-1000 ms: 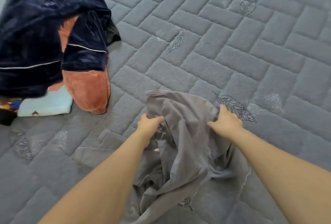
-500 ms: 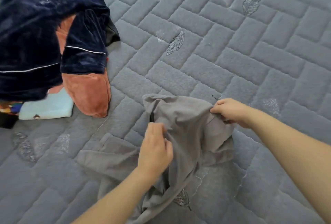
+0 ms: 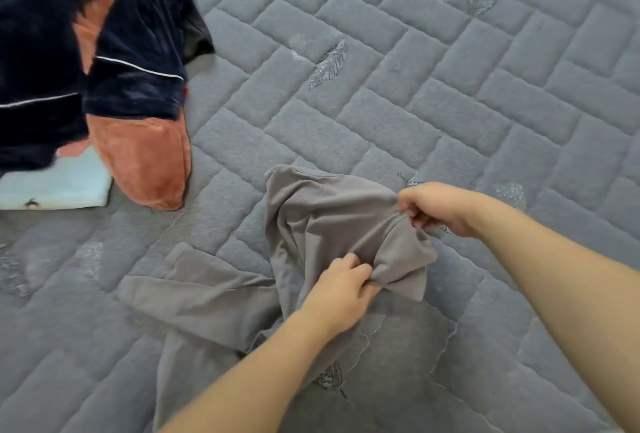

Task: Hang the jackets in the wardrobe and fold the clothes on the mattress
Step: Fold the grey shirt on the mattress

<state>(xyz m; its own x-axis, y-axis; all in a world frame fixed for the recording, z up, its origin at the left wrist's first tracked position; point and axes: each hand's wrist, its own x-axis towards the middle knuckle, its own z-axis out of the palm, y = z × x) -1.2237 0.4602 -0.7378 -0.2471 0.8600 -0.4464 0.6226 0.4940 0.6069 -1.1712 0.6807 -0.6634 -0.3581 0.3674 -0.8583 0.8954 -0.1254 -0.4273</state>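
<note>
A crumpled grey garment (image 3: 322, 214) lies on the grey quilted mattress (image 3: 433, 93), near the front centre. My left hand (image 3: 341, 289) pinches a fold of its cloth low in the middle. My right hand (image 3: 438, 205) grips another bunch of the same cloth just above and to the right. One long part of the garment (image 3: 194, 294) stretches flat to the left.
A heap of clothes sits at the upper left: a dark navy velvet piece with white piping (image 3: 114, 62), a rust-orange one (image 3: 145, 162) under it and a pale blue folded item (image 3: 59, 186). The mattress spreads wide to the right and back.
My left hand has let go of the garment's upper edge and moved down and right, to pinch a fold near my right hand. My right hand has regripped the cloth, bunching it.
</note>
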